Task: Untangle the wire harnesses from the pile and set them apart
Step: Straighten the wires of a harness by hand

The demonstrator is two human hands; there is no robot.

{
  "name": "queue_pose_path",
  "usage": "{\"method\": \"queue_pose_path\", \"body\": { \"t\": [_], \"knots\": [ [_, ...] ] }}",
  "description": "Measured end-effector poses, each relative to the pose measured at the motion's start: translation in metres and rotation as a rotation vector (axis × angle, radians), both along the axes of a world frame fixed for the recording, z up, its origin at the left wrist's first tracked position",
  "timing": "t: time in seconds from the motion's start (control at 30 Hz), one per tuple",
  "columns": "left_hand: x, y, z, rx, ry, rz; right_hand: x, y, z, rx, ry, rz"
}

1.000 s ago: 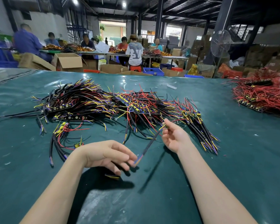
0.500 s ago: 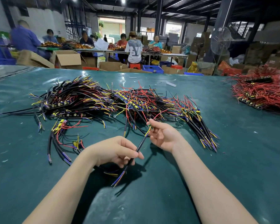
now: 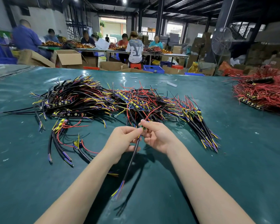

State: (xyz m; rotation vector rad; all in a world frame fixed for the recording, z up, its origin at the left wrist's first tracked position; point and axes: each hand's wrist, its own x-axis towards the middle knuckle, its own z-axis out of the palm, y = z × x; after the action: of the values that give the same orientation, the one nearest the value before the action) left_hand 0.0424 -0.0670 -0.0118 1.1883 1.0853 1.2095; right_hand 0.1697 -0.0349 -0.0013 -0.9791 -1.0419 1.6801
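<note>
A big tangled pile of wire harnesses (image 3: 113, 101), black cables with red, yellow and purple leads, stretches across the green table (image 3: 233, 151). One black harness (image 3: 132, 157) hangs in front of the pile, its coloured wire ends down near me. My left hand (image 3: 123, 141) pinches this harness near its top. My right hand (image 3: 157, 136) pinches its small connector end, where a red lead runs back into the pile. Both hands meet just in front of the pile's near edge. A few separated harnesses (image 3: 63, 143) lie at the left front.
A second heap of red wires (image 3: 262, 92) lies at the table's far right. Small white scraps (image 3: 171, 84) sit beyond the pile. Cardboard boxes (image 3: 69, 58), blue crates, a standing fan and seated workers at other tables fill the background.
My hands have come together and moved toward the pile. The left hand slid up the black harness, which swung from slanted to nearly vertical, with its free end dropping toward me.
</note>
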Motion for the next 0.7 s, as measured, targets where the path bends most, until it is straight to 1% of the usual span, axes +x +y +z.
{"method": "queue_pose_path", "body": {
  "t": [0.13,0.23,0.4,0.47,0.6,0.7],
  "knots": [
    [-0.0008,-0.0012,0.0035,0.003,-0.021,0.000,-0.0021,-0.0011,0.0000,0.005,-0.015,-0.003],
    [-0.0017,-0.0009,0.0045,0.015,-0.033,0.018,-0.0023,-0.0003,-0.0002,-0.004,0.011,0.001],
    [-0.0026,-0.0025,0.0046,0.035,-0.002,0.012,-0.0007,0.0003,0.0001,0.019,0.041,0.015],
    [-0.0034,-0.0023,0.0049,-0.003,-0.014,-0.004,-0.0002,-0.0003,0.0003,0.046,0.025,0.029],
    [-0.0031,-0.0036,0.0053,-0.143,-0.102,-0.058,-0.0016,-0.0032,-0.0003,0.118,-0.075,0.085],
    [-0.0016,-0.0023,0.0034,-0.116,-0.069,0.008,-0.0033,-0.0039,-0.0010,0.143,-0.098,0.087]
  ]
}}
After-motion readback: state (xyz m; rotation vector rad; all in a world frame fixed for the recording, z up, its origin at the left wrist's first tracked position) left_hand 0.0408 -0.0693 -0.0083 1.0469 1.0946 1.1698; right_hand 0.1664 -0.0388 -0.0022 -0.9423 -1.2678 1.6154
